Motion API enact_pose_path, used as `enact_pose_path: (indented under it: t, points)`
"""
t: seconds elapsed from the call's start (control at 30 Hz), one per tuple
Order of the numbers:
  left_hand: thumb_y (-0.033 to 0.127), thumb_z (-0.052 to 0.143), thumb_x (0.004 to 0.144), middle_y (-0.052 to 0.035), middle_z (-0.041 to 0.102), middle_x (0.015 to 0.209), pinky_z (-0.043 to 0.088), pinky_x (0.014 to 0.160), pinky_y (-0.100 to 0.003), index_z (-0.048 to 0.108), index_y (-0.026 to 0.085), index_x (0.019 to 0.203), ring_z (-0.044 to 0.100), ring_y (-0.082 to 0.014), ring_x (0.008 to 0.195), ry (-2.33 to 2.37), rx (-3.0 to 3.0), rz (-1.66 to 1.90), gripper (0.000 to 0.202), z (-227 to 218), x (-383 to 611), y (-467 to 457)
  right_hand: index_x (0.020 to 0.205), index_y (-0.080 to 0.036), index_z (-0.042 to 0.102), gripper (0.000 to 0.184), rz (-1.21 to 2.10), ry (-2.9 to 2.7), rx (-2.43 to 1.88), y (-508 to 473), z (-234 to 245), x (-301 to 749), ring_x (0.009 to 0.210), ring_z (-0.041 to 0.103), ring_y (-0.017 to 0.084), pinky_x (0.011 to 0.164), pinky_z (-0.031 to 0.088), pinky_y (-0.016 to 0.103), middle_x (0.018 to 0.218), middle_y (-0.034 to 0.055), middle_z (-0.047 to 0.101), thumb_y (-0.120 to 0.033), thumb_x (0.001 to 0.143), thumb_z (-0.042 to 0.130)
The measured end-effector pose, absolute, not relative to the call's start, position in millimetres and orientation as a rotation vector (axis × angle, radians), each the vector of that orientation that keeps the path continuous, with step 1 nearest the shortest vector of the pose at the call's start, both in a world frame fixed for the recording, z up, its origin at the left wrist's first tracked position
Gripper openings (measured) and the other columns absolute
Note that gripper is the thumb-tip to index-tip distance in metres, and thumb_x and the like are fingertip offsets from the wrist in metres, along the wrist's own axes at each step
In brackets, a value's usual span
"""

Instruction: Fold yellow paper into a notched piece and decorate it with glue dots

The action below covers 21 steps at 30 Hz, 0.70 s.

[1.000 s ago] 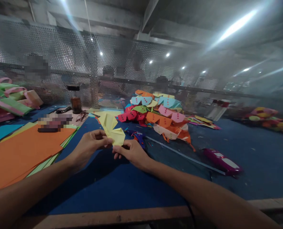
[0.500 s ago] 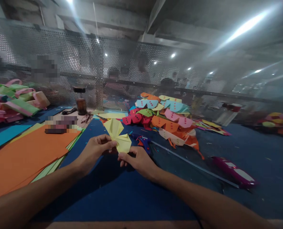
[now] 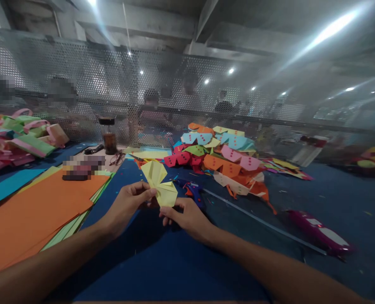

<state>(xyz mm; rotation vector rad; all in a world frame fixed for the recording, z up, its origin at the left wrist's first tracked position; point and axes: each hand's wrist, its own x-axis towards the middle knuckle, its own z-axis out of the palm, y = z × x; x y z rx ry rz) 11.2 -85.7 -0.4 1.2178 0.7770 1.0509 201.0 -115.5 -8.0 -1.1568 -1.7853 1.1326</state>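
Between my two hands, above the blue table, is a piece of folded yellow paper point(image 3: 166, 195) with two fan-like lobes that meet at a pinched middle. My left hand point(image 3: 128, 205) is closed, thumb and fingers pinching the paper near its centre. With thumb on top and fingers beneath, my right hand point(image 3: 187, 216) grips the lower right lobe. Just behind the right hand lies a blue glue gun point(image 3: 193, 192) with orange parts, partly covered by that hand.
Orange paper sheets point(image 3: 41, 211) lie left, with a phone-like dark object point(image 3: 76, 175) on them. A heap of folded paper masks point(image 3: 228, 162) stands behind the glue gun. A purple tool point(image 3: 320, 232) rests at right. Beyond the jar point(image 3: 110, 139) rises a perforated metal screen point(image 3: 111, 71).
The view has shifted a little, so everything sits slightly lower and farther right. Both hands keep the same hold on the yellow paper.
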Motion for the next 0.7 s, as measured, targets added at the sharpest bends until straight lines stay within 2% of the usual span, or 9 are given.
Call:
enact_pose_path:
  t: [0.17, 0.37, 0.47, 0.7]
  points:
    - [0.041, 0.081, 0.072, 0.0009, 0.062, 0.064, 0.046, 0.061, -0.023, 0.066, 0.016, 0.067, 0.055, -0.0106, 0.061, 0.765, 1.208, 1.044, 0.030, -1.5, 13.2, -84.6, 0.077, -0.013, 0.070, 0.029, 1.123, -1.783, -1.170, -116.7, -10.3, 201.6, 0.058, 0.059, 0.012, 0.057, 0.045, 0.023, 0.064, 0.0044, 0.069, -0.038, 0.088, 0.060]
    - [0.044, 0.080, 0.073, 0.0009, 0.060, 0.069, 0.050, 0.066, -0.026, 0.069, 0.016, 0.075, 0.056, -0.0121, 0.066, 0.763, 1.088, 1.071, 0.030, 0.6, 14.8, -85.5, 0.075, -0.013, 0.070, 0.029, 1.111, -1.794, -1.219, -118.2, -6.3, 202.1, 0.058, 0.060, 0.012, 0.056, 0.044, 0.022, 0.064, 0.0045, 0.070, -0.037, 0.088, 0.060]
    - [0.045, 0.079, 0.075, 0.0022, 0.057, 0.065, 0.047, 0.063, -0.023, 0.066, 0.016, 0.071, 0.053, -0.0107, 0.063, 0.780, 1.109, 1.094, 0.032, -1.3, 13.8, -83.9, 0.071, -0.013, 0.071, 0.030, 1.062, -1.859, -1.270, -121.7, -2.6, 203.1, 0.056, 0.060, 0.012, 0.055, 0.042, 0.021, 0.063, 0.0044, 0.070, -0.036, 0.088, 0.060]
    - [0.044, 0.077, 0.076, 0.0015, 0.061, 0.062, 0.041, 0.059, -0.022, 0.061, 0.017, 0.065, 0.053, -0.0108, 0.061, 0.830, 1.198, 1.066, 0.034, -9.2, 12.2, -78.8, 0.070, -0.014, 0.070, 0.031, 1.046, -1.907, -1.283, -123.7, -5.8, 204.5, 0.055, 0.060, 0.012, 0.055, 0.044, 0.021, 0.062, 0.0039, 0.070, -0.035, 0.089, 0.058]
